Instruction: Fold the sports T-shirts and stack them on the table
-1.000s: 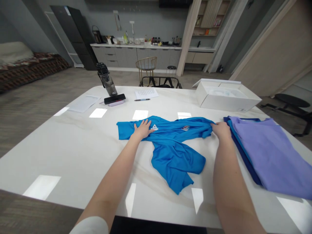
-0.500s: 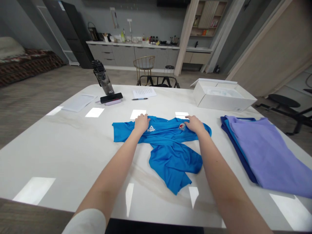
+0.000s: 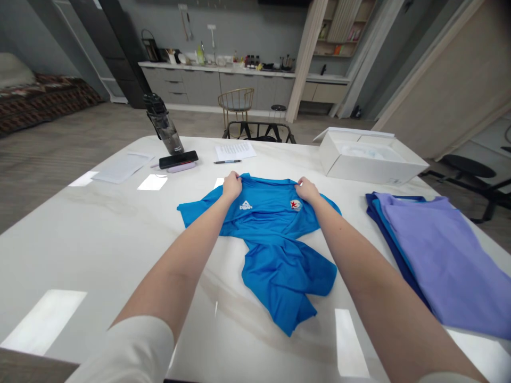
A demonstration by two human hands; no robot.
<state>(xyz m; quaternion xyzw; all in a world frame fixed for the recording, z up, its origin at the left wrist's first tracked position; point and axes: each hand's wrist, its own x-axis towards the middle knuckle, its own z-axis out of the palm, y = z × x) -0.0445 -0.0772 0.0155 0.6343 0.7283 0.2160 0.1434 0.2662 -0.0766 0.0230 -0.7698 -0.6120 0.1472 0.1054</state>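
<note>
A blue shirt (image 3: 275, 213) with a white logo and a red-and-white badge lies on the white table (image 3: 99, 244), its upper part spread sideways and its lower part bunched and twisted. My left hand (image 3: 232, 186) pinches the shirt's far edge left of the collar. On the other side of the collar, my right hand (image 3: 306, 189) is closed on the same far edge. Between both hands the collar edge is lifted a little and stretched.
Folded purple cloth (image 3: 447, 255) lies over blue cloths at the right. Behind it stands an open white box (image 3: 371, 162). A bottle (image 3: 165, 127), a black phone (image 3: 178, 159), papers (image 3: 122, 167) and a pen (image 3: 227, 161) are at the back left.
Both hands have closed on the shirt's collar edge and raised it. The edge between them has moved away from me and straightened, and the left sleeve has shifted.
</note>
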